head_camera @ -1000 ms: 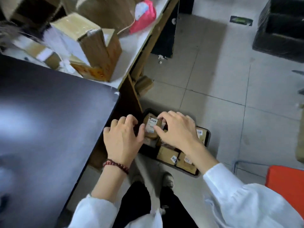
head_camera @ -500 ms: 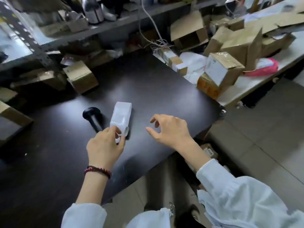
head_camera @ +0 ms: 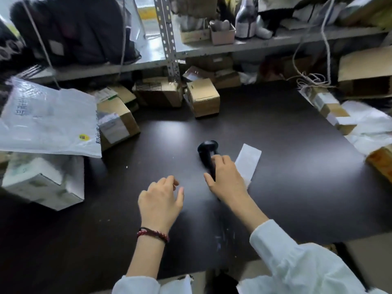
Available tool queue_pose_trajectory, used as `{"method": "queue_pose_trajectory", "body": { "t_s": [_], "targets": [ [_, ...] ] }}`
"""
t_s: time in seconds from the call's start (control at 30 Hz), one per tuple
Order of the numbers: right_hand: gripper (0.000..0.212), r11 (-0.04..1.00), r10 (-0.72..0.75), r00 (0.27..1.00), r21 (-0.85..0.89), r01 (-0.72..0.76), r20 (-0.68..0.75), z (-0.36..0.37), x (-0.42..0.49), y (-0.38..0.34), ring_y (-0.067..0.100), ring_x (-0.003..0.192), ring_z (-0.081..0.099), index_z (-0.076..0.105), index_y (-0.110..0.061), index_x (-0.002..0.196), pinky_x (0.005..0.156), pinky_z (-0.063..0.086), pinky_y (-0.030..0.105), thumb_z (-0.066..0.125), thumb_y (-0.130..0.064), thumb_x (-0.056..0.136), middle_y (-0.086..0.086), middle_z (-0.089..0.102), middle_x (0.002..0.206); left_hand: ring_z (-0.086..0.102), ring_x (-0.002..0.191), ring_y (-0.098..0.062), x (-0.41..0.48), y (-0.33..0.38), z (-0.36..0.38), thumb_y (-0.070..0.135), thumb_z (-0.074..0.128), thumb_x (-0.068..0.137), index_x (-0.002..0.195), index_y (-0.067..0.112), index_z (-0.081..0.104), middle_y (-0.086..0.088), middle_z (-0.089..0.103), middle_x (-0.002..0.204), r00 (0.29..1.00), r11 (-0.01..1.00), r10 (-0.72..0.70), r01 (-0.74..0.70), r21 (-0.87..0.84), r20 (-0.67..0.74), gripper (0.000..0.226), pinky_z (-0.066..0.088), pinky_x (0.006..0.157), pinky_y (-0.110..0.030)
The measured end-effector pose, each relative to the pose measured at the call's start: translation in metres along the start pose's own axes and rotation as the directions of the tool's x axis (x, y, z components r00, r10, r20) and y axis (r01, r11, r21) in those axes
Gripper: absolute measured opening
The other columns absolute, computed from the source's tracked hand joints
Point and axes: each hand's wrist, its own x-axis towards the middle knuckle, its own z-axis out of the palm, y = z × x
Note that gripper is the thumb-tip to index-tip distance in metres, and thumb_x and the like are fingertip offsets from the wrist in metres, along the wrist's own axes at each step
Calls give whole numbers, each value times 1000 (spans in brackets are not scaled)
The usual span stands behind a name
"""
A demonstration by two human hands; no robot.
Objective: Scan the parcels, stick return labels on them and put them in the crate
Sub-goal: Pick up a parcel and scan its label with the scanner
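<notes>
Right fingers [head_camera: 221, 159] curl round the black scanner [head_camera: 207, 146]; left fingers [head_camera: 169, 181] loose, empty; label sheet [head_camera: 249, 158] shows blank.

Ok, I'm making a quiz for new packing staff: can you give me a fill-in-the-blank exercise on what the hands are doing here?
The right hand grips the black ____ by its handle.
The left hand holds ____.
The bead bracelet sits on the ____ wrist.
Missing words: scanner; nothing; left.
</notes>
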Motion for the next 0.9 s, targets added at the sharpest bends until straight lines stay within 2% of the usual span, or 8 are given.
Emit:
{"method": "queue_pose_trajectory", "body": {
  "t_s": [0.07,0.13,0.27,0.37,0.5,0.6,0.9],
  "targets": [
    [56,999,44,999,29,-44,-11,12,14,0,30,119,45,35,-7,139,96,40,35,57,-30,93,12,41,131,62,67,-19,0,0,11,38,68,79,85,24,64,6,66,76,1000,1000,-19,19,-3,1,15,49,56,-31],
    [54,993,97,995,73,-97,5,22,29,1,32,117,47,33,-3,137,95,39,35,56,-26,94,15,40,131,61,62,-17,2,1,20,38,72,74,80,26,64,8,65,71,999,999,-36,36,10,32,16,46,52,-29],
    [49,924,233,967,289,-252,99,33,59,9,34,115,49,33,1,137,81,35,30,52,-15,95,21,48,129,59,55,-14,17,-3,36,37,80,63,74,27,63,11,63,64,998,999,-43,42,24,38,22,41,47,-27],
    [48,895,256,963,355,-269,86,38,76,13,35,110,52,36,-1,137,78,35,30,52,-12,93,20,53,124,60,58,-14,34,-8,45,39,78,66,75,28,63,12,63,66,997,998,-67,66,18,46,21,42,50,-27],
    [44,897,265,963,354,-266,50,39,103,15,36,110,52,42,0,131,84,39,35,54,-13,91,20,53,123,62,75,-15,62,-9,53,44,64,80,87,29,62,11,66,81,996,999,-54,55,0,73,16,44,62,-30],
    [43,897,282,958,339,-285,58,37,126,15,38,110,53,42,-1,129,87,42,39,54,-14,91,20,55,121,59,92,-12,97,-11,56,46,50,89,101,31,59,13,63,97,991,1000,-9,12,-24,132,21,44,74,-29],
    [40,875,383,923,327,-356,-20,33,162,26,37,110,54,45,-4,128,86,43,39,55,-16,92,19,57,121,49,114,-18,223,7,78,45,49,91,127,28,45,5,52,125,971,987,158,-157,-21,177,40,42,83,-32]
  ]
}}
